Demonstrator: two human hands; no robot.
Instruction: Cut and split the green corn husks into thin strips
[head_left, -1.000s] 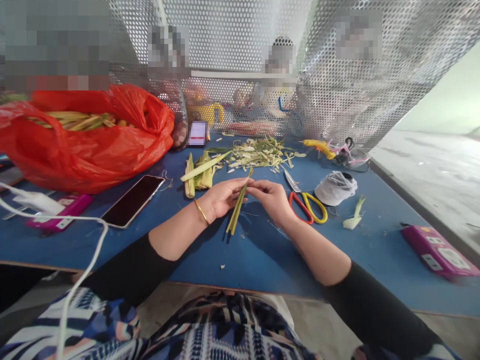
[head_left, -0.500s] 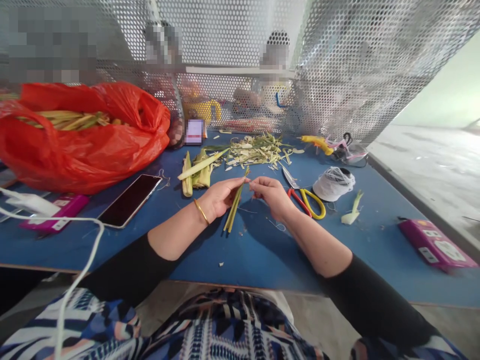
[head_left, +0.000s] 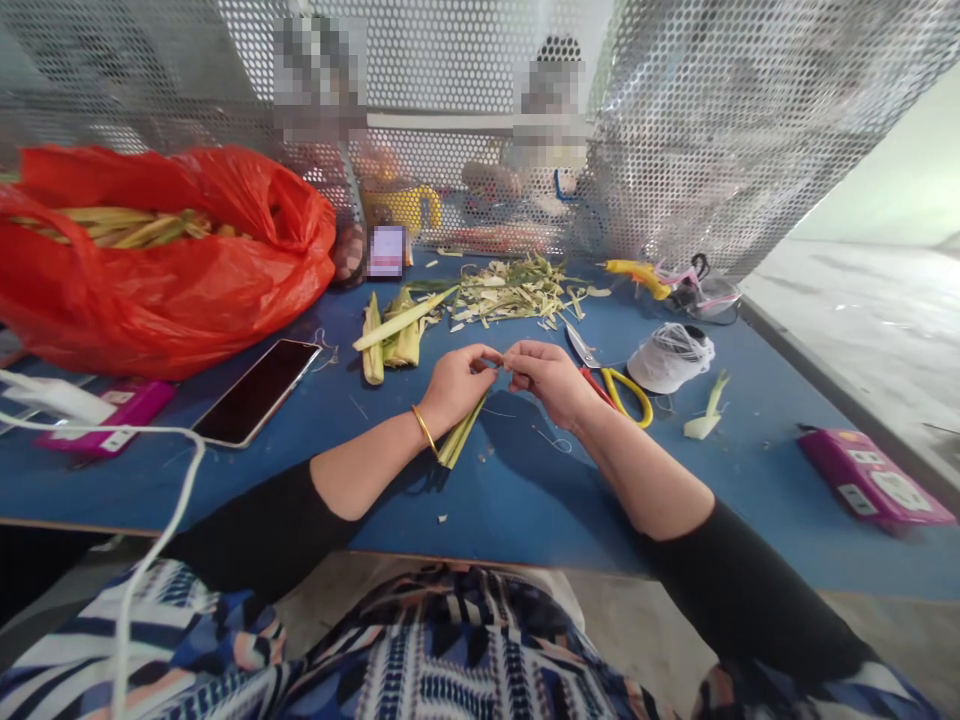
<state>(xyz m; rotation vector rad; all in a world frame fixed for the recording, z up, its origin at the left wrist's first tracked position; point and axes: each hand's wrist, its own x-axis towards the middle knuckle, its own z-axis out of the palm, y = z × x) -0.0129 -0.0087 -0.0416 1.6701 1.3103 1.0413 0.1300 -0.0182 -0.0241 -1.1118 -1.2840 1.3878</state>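
My left hand, with a gold bangle at the wrist, is closed around a thin bundle of green plant stalks. The cut ends point down toward me; the upper tips are hidden behind my fingers. Fingertips of my right hand are pinched together and meet the left fingertips at the bundle's top. What they pinch is too small to make out. Just right of that hand lie scissors with one red and one yellow handle. A spool of white thread stands beyond them.
Shredded trimmings and thicker stalk pieces lie ahead. On the left are a red plastic bag of stalks and a phone. A purple packet lies right. Perforated metal panels close off the back; people sit behind.
The bundle has tilted, its lower ends shifting left toward my wrist and its tips going behind my fingers. Both hands have drawn together until the fingertips meet.
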